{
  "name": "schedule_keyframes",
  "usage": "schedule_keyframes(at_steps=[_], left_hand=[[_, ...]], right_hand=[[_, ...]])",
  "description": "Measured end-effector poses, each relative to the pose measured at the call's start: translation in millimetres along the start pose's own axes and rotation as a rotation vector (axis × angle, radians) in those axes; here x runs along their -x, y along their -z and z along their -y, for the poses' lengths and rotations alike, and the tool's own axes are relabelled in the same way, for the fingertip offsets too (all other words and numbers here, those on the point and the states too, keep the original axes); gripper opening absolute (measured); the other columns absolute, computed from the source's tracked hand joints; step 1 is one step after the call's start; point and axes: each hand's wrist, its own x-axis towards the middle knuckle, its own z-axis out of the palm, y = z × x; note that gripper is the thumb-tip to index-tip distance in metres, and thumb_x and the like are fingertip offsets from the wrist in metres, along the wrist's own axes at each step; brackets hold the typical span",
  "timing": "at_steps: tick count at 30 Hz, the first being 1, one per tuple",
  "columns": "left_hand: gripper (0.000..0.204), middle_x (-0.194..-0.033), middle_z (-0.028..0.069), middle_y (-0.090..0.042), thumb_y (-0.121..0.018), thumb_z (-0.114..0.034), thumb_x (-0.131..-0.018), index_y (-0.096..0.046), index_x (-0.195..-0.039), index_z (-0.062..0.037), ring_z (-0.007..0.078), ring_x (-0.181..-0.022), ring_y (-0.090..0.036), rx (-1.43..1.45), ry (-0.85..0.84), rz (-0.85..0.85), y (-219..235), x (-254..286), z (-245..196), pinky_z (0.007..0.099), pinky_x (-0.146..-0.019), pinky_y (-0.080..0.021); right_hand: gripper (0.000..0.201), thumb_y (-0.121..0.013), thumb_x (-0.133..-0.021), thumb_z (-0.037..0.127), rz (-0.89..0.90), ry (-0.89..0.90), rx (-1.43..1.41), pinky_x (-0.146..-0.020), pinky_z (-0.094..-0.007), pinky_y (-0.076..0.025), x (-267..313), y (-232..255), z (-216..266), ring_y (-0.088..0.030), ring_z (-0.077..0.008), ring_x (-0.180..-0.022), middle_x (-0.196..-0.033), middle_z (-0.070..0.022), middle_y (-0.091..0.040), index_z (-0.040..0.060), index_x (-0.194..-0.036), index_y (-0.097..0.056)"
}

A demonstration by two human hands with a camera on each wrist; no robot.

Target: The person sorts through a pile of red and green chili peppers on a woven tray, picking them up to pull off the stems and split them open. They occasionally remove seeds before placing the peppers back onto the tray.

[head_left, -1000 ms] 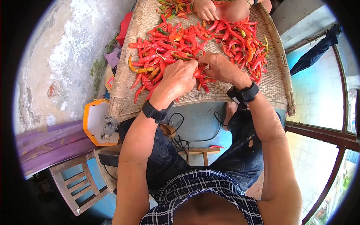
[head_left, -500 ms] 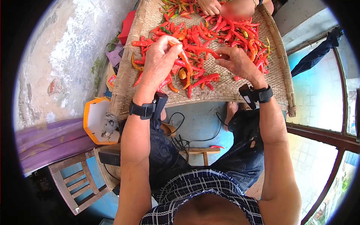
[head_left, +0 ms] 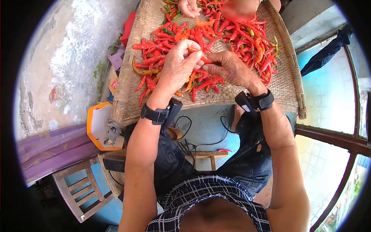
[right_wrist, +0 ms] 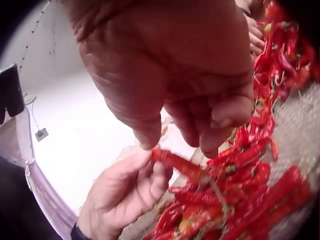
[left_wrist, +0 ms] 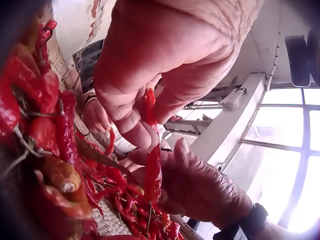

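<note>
In the head view, my left hand [head_left: 181, 63] pinches a red chili pepper [head_left: 205, 59] between thumb and fingers over the woven tray [head_left: 239, 96]. The left wrist view shows that chili pepper [left_wrist: 153, 175] hanging from the fingertips, its thin stem pointing down. My right hand [head_left: 234, 69] is close by at the stem end, thumb and fingers spread around it. Seen from the right wrist, a gap separates its thumb from its fingers, with the pepper just beyond. Below both hands lies a pile of red chili peppers [head_left: 154, 60], some orange or yellowish.
Across the tray another person's hand [head_left: 189, 7] is at the peppers, near an orange one. A second heap of chili peppers [head_left: 259, 46] lies to the right. An orange-edged box [head_left: 101, 125] and a wooden chair [head_left: 83, 189] stand at the left; windows [head_left: 328, 81] at the right.
Both hands were low in the pile, then rose apart with peppers. Now they are close together at one red pepper, and the orange one no longer hangs from my left hand.
</note>
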Motion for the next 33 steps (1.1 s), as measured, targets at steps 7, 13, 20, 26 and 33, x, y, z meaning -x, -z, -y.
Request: schedule_keyframes(at_steps=[7,13,20,26,33], left_hand=[[0.02,-0.081,0.0096,-0.064,-0.061,-0.009,-0.084,-0.053,-0.101,-0.0003,0.0143,-0.074,-0.063,-0.568,-0.138,0.085,-5.7,11.0,3.8,0.0283,-0.066,-0.051],[0.029,-0.087,0.0159,-0.062,-0.062,-0.006,-0.074,-0.053,-0.102,-0.0022,0.0357,-0.079,-0.06,-0.948,-0.485,0.327,-30.2,21.2,30.5,0.0417,-0.069,-0.049],[0.026,-0.085,0.0179,-0.06,-0.058,-0.005,-0.072,-0.054,-0.098,-0.0021,0.0377,-0.08,-0.059,-1.124,-0.198,0.391,-31.9,15.0,26.4,0.046,-0.068,-0.046],[0.025,-0.079,0.0179,-0.062,-0.059,-0.007,-0.072,-0.058,-0.096,-0.0008,0.034,-0.077,-0.062,-0.965,-0.127,0.276,-19.8,6.7,12.4,0.042,-0.067,-0.048],[0.029,-0.085,0.0176,-0.065,-0.063,-0.01,-0.074,-0.055,-0.1,0.001,0.027,-0.079,-0.064,-0.748,-0.057,0.119,-8.9,3.5,7.2,0.0354,-0.069,-0.049]], right_hand=[[0.021,-0.06,-0.086,0.018,0.054,-0.181,0.024,-0.052,-0.0282,-0.042,5.7,50.4,-18.0,-0.05,-0.009,-0.056,-0.059,-0.0039,-0.053,-0.0023,-0.089,-0.064],[0.024,-0.062,-0.085,0.021,-0.663,-0.072,-0.104,-0.054,-0.0266,-0.046,1.3,60.6,-34.5,-0.055,-0.0113,-0.058,-0.066,-0.0048,-0.06,0.0009,-0.099,-0.064],[0.03,-0.064,-0.081,0.009,0.01,-0.108,0.256,-0.066,-0.0295,-0.049,19.9,26.3,-22.1,-0.061,-0.0147,-0.071,-0.073,-0.0129,-0.062,-0.0008,-0.109,-0.059],[0.033,-0.062,-0.083,0.011,0.089,0.006,0.124,-0.068,-0.0301,-0.049,20.8,22.1,-36.4,-0.061,-0.0169,-0.073,-0.083,-0.0084,-0.064,0.0002,-0.114,-0.057],[0.041,-0.057,-0.09,0.033,0.093,-0.241,-0.344,-0.057,-0.0218,-0.048,15.4,24.0,-5.4,-0.058,-0.0076,-0.068,-0.084,-0.0019,-0.061,0.0056,-0.121,-0.054]])
